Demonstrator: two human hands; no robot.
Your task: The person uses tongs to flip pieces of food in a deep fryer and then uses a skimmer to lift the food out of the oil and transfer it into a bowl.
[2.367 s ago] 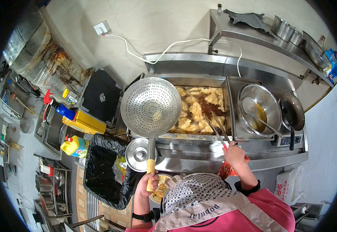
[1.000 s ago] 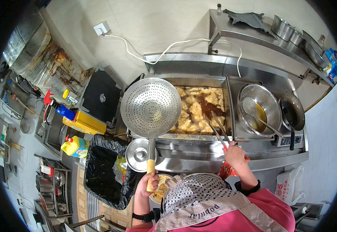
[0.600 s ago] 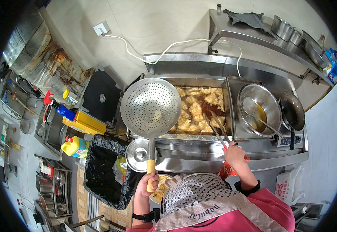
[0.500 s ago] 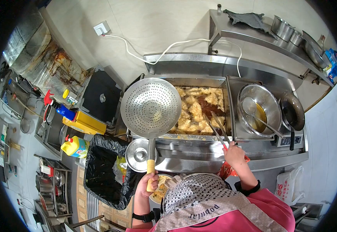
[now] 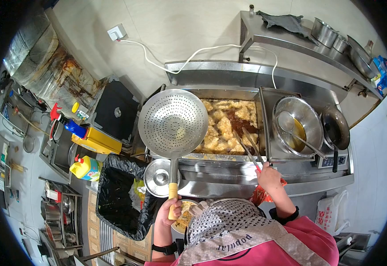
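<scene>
My left hand [image 5: 169, 212] is wrapped round the yellow handle of a large perforated skimmer [image 5: 172, 123]. Its round metal bowl covers the left end of the fryer [image 5: 261, 111]. Golden battered pieces [image 5: 223, 128] crowd the dark oil, with a darker patch of oil at the right. My right hand [image 5: 270, 178] grips metal tongs [image 5: 252, 153] near their red end. The tongs' tips are apart and reach into the oil at the fryer's front right, beside a fried piece. A bowl of yellowish food [image 5: 185, 217] lies partly hidden below my left hand.
Right of the fryer stand a steel bowl [image 5: 312, 141] with a ladle and oil, and a dark pan [image 5: 342, 128]. A lidded pot [image 5: 159, 178] and a black-lined bin [image 5: 113, 195] are at the left. A shelf [image 5: 286, 39] overhangs the back right.
</scene>
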